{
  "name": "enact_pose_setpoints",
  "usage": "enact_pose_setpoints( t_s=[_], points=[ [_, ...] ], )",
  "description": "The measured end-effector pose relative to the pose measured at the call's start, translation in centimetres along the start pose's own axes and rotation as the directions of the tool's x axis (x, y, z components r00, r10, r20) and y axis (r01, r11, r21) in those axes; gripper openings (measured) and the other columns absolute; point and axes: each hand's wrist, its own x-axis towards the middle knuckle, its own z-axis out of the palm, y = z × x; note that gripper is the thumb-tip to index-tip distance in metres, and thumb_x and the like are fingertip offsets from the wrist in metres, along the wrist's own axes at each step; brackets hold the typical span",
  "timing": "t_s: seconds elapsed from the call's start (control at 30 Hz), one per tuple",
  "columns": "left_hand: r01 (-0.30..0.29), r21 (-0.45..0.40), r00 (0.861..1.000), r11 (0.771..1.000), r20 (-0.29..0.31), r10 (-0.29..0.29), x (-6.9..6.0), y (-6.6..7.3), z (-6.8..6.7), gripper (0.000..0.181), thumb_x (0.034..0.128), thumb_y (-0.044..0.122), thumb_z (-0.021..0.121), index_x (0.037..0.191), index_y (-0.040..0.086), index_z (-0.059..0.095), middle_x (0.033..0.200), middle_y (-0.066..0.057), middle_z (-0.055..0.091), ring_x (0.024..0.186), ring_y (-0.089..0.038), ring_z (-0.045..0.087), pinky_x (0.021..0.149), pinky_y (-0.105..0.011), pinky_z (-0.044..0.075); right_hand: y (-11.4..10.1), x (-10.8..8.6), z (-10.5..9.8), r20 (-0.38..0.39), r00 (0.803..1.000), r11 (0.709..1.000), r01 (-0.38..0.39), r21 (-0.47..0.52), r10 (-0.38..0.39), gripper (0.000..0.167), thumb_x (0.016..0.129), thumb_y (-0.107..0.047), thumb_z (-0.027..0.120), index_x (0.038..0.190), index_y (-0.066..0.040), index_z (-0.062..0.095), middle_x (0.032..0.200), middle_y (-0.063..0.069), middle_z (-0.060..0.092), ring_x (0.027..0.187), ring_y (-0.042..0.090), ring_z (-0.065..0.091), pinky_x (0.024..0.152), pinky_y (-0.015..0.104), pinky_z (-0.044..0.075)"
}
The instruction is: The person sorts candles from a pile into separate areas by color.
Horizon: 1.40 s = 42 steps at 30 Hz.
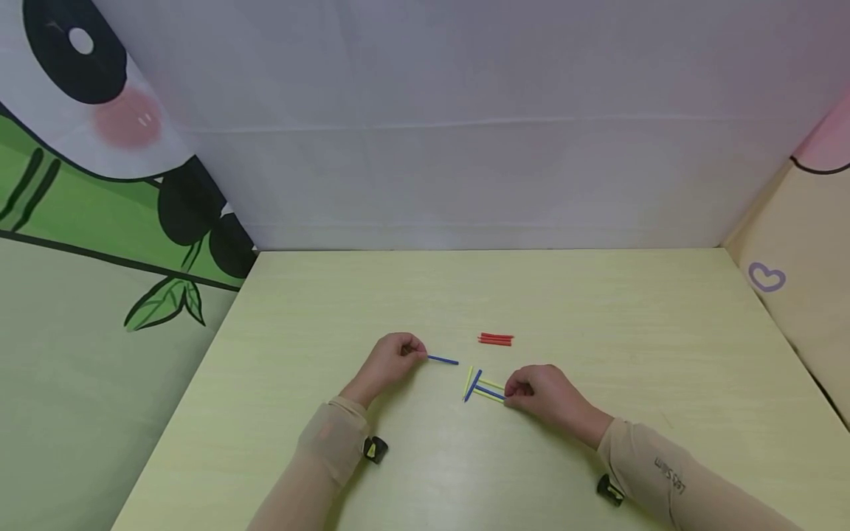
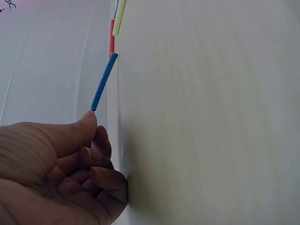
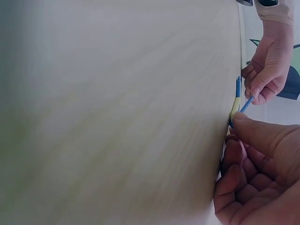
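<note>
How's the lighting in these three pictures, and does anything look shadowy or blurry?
Head view: soft, even light, with faint shadows on the table beside both forearms; left wrist view: dimmer, a soft dark shadow beside the left hand, while the blue stick looks fairly crisp; right wrist view: also dim, darkest along the left edge, the table's grain soft and indistinct.

Left hand (image 1: 392, 361) fingertips hide one end of its blue stick (image 1: 443, 361). Right hand (image 1: 546, 394) covers right ends of middle blue stick (image 1: 491, 393) and yellow sticks (image 1: 493, 384). Red sticks (image 1: 496, 339) too small, tightly bunched for sure count. Both sleeves (image 1: 664, 472) cut at bottom edge; lettering hard to read. Left wrist view: top edge crops one yellow stick. Right wrist view: thumb blocks most sticks.
</note>
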Motion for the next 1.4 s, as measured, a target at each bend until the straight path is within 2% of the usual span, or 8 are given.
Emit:
enact_pose_setpoints(
  t_s=[0.47,0.67,1.4],
  points=[
    [-0.003,0.111,1.0,0.994,-0.007,0.004,-0.16,-0.14,0.24,0.007,0.0875,0.01,0.073,0.084,0.009,0.068,0.08,0.001,0.06,0.079,-0.016,0.051,0.077,-0.033,0.043,0.14,-0.16,0.31,-0.004,1.0,1.0,0.021,-0.018,-0.021,0.011,0.081,-0.01,0.078,0.079,-0.014,0.068,0.071,-0.011,0.056,0.064,0.008,0.048,0.061,0.023,0.042],
    [-0.014,0.125,1.0,0.992,-0.012,0.016,-0.12,-0.18,0.31,0.007,0.0869,0.01,0.073,0.082,0.009,0.068,0.077,0.002,0.059,0.076,-0.015,0.05,0.075,-0.032,0.043,0.05,-0.12,0.33,-0.01,1.0,0.999,0.019,-0.033,-0.02,0.012,0.081,-0.01,0.078,0.077,-0.015,0.067,0.069,-0.011,0.055,0.063,0.008,0.047,0.06,0.023,0.041],
    [0.009,0.151,1.0,0.989,-0.012,-0.007,0.19,0.1,0.38,0.007,0.0877,0.01,0.073,0.083,0.009,0.068,0.077,0.002,0.059,0.075,-0.015,0.049,0.072,-0.031,0.041,-0.03,-0.06,0.06,-0.019,1.0,1.0,-0.01,-0.025,0.01,0.013,0.083,-0.01,0.077,0.076,-0.014,0.067,0.067,-0.01,0.056,0.062,0.008,0.048,0.06,0.023,0.041]
  ],
)
